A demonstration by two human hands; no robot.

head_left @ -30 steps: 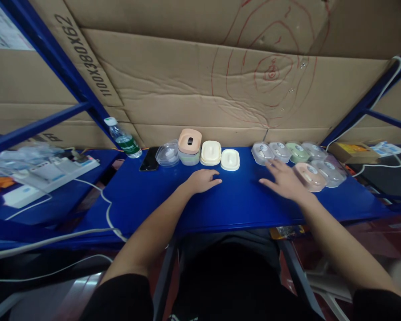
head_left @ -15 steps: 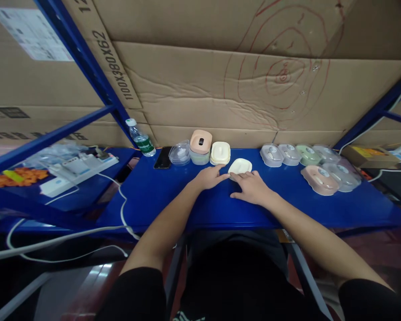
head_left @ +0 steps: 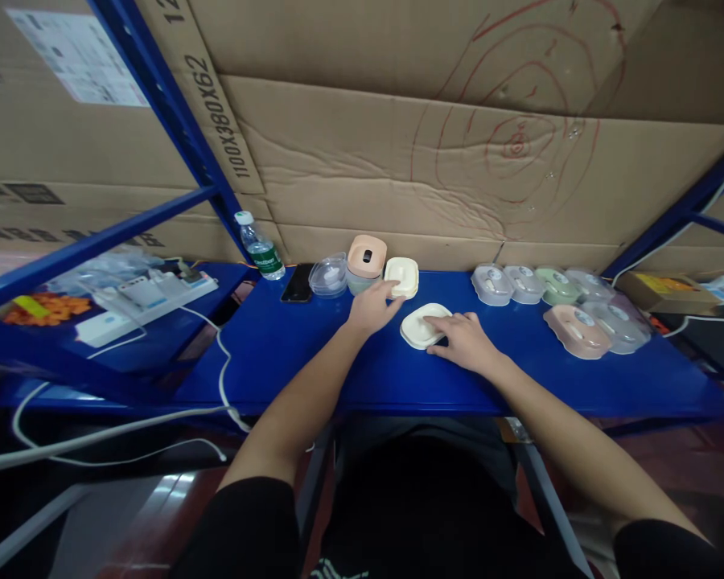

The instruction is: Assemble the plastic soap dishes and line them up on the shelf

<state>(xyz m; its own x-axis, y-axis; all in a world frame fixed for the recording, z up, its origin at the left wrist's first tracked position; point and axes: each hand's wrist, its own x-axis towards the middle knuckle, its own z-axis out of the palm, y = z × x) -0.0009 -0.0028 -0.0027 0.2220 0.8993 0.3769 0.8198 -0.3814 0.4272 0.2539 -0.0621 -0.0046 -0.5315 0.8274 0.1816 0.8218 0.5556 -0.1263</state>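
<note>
In the head view, my right hand (head_left: 466, 341) holds a cream rounded-square tray-like piece (head_left: 416, 330) with a raised middle, fingers over its right side. That piece sits slightly turned on the blue table, and its underside is hidden. My left hand (head_left: 371, 309) is open, its fingertips at the front left of a small stack of cream pieces (head_left: 403, 272) of the same shape. Whether the fingertips press on the stack, I cannot tell. Left of the stack, a peach container part with a dark slot (head_left: 367, 249) rests on a pale green one.
Clear lids (head_left: 329, 275), a phone (head_left: 297, 283) and a water bottle (head_left: 262, 251) stand at the left. Several lidded boxes (head_left: 579, 328) are grouped at the right. A cardboard wall (head_left: 362, 145) closes the back; a white cable (head_left: 223, 378) crosses the left edge.
My right hand came from the boxes at the right to the single cream piece, which has moved nearer to me. My left hand has shifted forward to the cream stack. The view has turned slightly.
</note>
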